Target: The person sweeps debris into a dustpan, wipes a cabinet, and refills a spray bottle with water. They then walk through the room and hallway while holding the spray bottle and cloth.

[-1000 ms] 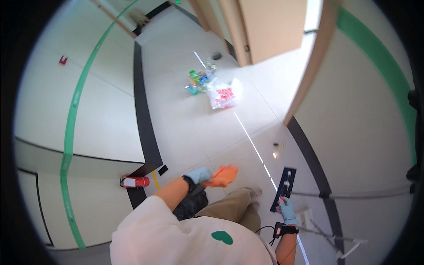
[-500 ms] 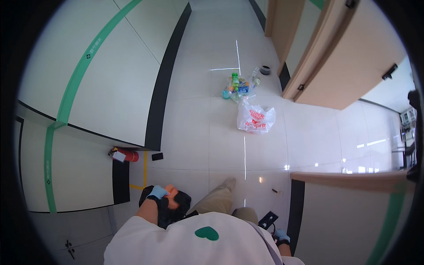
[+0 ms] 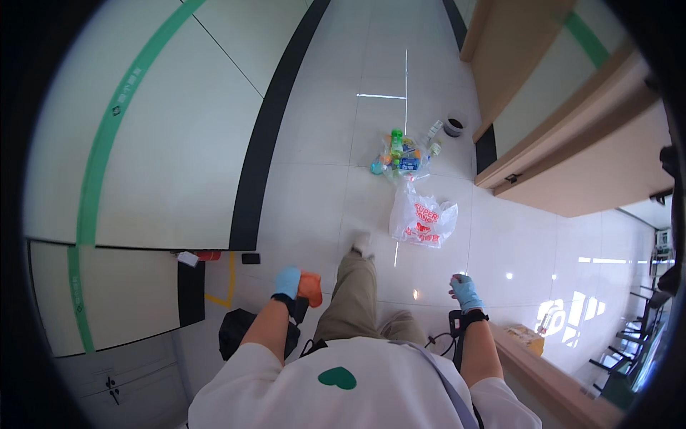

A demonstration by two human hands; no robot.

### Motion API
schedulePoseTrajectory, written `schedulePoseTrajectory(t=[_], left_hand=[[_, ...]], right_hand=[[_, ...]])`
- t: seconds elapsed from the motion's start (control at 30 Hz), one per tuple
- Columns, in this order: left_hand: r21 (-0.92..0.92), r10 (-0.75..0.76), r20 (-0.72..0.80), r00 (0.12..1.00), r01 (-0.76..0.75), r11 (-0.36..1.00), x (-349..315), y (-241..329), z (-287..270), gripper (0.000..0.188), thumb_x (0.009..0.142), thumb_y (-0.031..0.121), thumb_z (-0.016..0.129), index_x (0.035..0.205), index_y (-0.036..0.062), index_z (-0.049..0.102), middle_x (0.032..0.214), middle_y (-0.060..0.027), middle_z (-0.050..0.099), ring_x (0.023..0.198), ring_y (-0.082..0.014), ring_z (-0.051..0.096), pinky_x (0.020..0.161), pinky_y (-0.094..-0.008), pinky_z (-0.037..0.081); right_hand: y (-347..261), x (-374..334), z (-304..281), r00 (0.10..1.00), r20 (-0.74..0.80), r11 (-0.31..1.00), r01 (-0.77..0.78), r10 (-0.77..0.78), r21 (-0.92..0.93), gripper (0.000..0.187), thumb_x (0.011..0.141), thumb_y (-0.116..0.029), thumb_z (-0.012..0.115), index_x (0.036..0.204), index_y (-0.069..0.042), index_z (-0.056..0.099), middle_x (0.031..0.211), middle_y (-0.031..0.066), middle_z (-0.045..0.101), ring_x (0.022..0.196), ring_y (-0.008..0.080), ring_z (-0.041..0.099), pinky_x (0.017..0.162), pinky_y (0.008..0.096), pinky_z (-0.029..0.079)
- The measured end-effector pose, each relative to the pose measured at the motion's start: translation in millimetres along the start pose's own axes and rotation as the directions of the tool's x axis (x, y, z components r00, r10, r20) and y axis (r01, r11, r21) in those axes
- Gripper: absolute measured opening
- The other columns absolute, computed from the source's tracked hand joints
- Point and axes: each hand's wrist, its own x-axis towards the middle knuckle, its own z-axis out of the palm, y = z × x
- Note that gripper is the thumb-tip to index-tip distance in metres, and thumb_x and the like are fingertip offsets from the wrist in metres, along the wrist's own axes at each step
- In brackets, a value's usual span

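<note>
Two gloved hands are hanging above the tiled floor [image 3: 304, 207], both on the person's side of the white plastic bag [image 3: 424, 220]. The left hand [image 3: 287, 281] is gripping the orange cloth [image 3: 310, 289], which is hanging to the near left of the bag. Its fingers are closing on the cloth's left edge, though I cannot tell which of them are pinching it. The right hand [image 3: 466, 292] is hovering to the near right of the bag, its fingers curling inward; I cannot tell whether they are pressing together or holding anything small.

Just beyond the bag, a heap of bottles and wrappers [image 3: 409, 164] is lying on the floor, with a green bottle [image 3: 396, 143] showing on top. Farther beyond the bag and to its right, a dark round pot [image 3: 454, 126] is sitting. Well left of the bag, a flat black object [image 3: 251, 259] is lying beside a partly hidden red fire extinguisher [image 3: 209, 255]. On the same side, nearer the person than the bag, a black bundle [image 3: 236, 334] is resting partly behind the left forearm. A light shoe [image 3: 362, 244] is pointing forward just left of the bag. Right of the bag, a wooden door [image 3: 593, 157] is standing open.
</note>
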Motion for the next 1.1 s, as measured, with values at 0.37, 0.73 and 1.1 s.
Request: schedulePoseTrajectory(t=[0.37, 0.73, 1.1], left_hand=[[-0.068, 0.055, 0.233, 0.971, -0.04, 0.997, 508, 183, 99, 0.051, 0.077, 0.03, 0.081, 0.116, 0.0027, 0.064, 0.106, -0.0177, 0.072, 0.098, -0.0372, 0.068, 0.085, -0.0485, 0.053], [0.011, -0.02, 0.447, 0.894, 0.017, 1.0, 673, 265, 226, 0.04, 0.085, 0.043, 0.07, 0.102, 0.0079, 0.072, 0.092, -0.019, 0.073, 0.089, -0.0394, 0.07, 0.076, -0.0512, 0.054], [0.201, 0.294, 0.667, 0.684, -0.545, 0.814, 501, 301, 44, 0.008, 0.077, 0.014, 0.067, 0.081, 0.0089, 0.071, 0.076, -0.0169, 0.071, 0.075, -0.0334, 0.072, 0.07, -0.0509, 0.052]], right_hand=[[-121, 50, 129, 0.938, 0.169, 0.945, -0.318, 0.304, 0.068, 0.034, 0.097, -0.018, 0.064, 0.124, 0.002, 0.064, 0.089, 0.0098, 0.072, 0.067, 0.0137, 0.065, 0.061, 0.0275, 0.052], [-196, 86, 153, 0.711, 0.214, 0.598, -0.688, 0.67, 0.413, 0.034, 0.1, -0.016, 0.06, 0.129, 0.001, 0.06, 0.102, 0.0099, 0.072, 0.078, 0.0142, 0.07, 0.069, 0.0262, 0.057], [-219, 94, 124, 0.903, -0.091, 0.896, -0.396, 0.42, 0.201, 0.053, 0.089, -0.023, 0.075, 0.133, 0.0, 0.057, 0.109, 0.0167, 0.069, 0.089, 0.0242, 0.07, 0.075, 0.0368, 0.057]])
